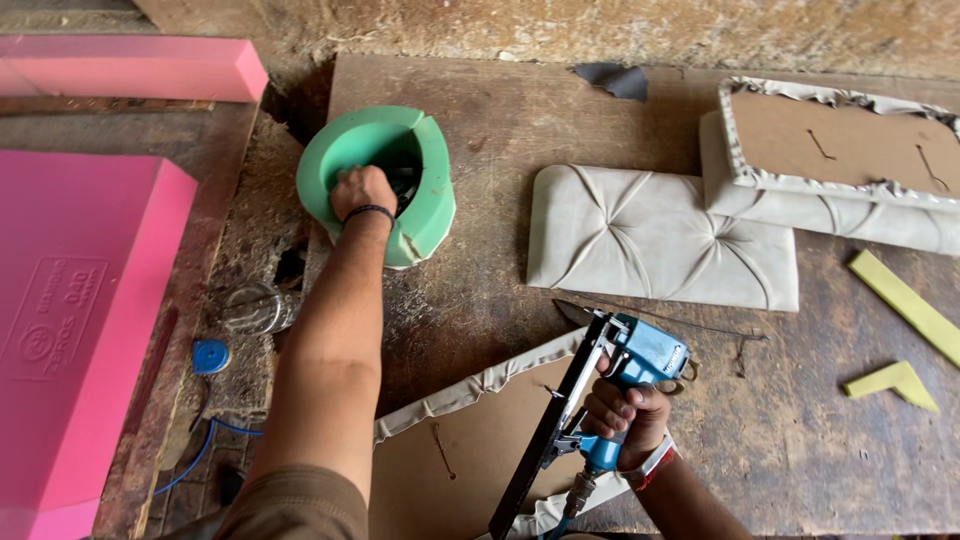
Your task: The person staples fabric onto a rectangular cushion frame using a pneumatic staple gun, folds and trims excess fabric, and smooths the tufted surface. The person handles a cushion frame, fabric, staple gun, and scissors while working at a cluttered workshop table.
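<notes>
A fabric-edged board panel is lying nearest, its lower part cut off. The right hand is gripping a blue staple gun over it. The left hand is reaching into a green foam ring on the rough wooden desk, fingers hidden, grip unclear.

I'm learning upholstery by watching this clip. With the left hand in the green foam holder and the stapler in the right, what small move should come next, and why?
Probably lift the left hand out of the green foam holder with whatever it picks there; what is inside is too dark to tell. The right hand holds the blue stapler over the face-down panel, whose fabric edge looks only partly fastened.
</notes>
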Demonstrator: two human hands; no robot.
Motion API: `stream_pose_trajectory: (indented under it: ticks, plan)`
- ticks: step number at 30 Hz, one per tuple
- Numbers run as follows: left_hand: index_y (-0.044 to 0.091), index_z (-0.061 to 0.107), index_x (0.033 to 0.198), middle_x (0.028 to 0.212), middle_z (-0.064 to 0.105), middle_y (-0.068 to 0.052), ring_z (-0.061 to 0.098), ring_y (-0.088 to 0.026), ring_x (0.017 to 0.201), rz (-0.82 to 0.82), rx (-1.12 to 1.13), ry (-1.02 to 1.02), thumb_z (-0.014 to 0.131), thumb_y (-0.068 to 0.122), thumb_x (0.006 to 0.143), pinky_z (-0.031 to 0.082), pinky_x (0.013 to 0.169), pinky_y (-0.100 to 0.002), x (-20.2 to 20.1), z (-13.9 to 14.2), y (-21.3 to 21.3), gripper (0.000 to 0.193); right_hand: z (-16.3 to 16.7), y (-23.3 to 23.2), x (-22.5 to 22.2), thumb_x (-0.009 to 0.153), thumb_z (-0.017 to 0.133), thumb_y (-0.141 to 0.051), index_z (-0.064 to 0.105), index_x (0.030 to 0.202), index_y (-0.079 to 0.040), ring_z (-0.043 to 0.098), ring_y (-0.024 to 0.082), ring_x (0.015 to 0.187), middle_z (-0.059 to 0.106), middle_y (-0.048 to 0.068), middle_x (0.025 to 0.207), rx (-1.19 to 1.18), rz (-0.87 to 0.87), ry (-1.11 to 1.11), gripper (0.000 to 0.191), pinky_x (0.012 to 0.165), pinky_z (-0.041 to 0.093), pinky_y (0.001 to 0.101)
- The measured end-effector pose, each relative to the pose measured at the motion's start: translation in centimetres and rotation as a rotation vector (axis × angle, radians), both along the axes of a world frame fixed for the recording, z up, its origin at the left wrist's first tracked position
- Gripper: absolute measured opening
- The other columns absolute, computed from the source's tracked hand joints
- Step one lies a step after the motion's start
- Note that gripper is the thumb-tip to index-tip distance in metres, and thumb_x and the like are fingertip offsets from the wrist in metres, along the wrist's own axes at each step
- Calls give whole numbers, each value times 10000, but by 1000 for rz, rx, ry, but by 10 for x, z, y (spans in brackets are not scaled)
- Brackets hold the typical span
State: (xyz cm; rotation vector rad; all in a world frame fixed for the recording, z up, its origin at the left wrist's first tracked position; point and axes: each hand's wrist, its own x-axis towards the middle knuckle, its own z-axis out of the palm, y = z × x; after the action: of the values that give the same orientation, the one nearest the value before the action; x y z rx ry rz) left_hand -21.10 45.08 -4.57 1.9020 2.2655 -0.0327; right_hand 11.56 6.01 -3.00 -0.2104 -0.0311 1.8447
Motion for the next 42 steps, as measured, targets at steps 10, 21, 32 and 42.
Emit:
stream_pose_trajectory:
  ticks: [10, 21, 32, 42]
  plan:
    - [129, 743, 1097, 1119, 743, -128, 716, -315, 1037, 91, 91, -193, 759, 143, 863, 575, 909, -440, -8, 24, -29, 235, 9, -19, 14, 829, 731, -129, 585, 1252, 11, 525, 117, 535, 527, -28, 605, 18, 20, -61, 468, 517, 475, 290]
    - [157, 767, 1030, 1028, 762, -108, 722, -330, 954, 260, 419, -511, 728, 285, 957, 560, 833, -464, -22, 7, -34, 153, 6, -55, 38, 803, 739, -138, 597, 1251, 22, 480, 113, 509, 502, -39, 577, -13, -34, -137, 496, 500, 438, 293]
    - [201, 743, 1201, 1198, 675, -108, 621, -375, 1138, 101, -106, -209, 709, 367, 932, 494, 967, -506, -2, 25, -49, 318, 13, -84, 59, 774, 761, -150, 603, 1232, 33, 477, 118, 499, 500, -30, 563, -34, -60, -225, 518, 493, 432, 296]
    - [154, 804, 1018, 1006, 760, -119, 731, -288, 940, 309, 259, -587, 843, 240, 818, 575, 865, -414, 2, 27, -60, 221, 13, -102, 73, 751, 789, -159, 609, 1211, 18, 484, 109, 484, 506, -38, 554, -67, -125, -287, 525, 478, 430, 293]
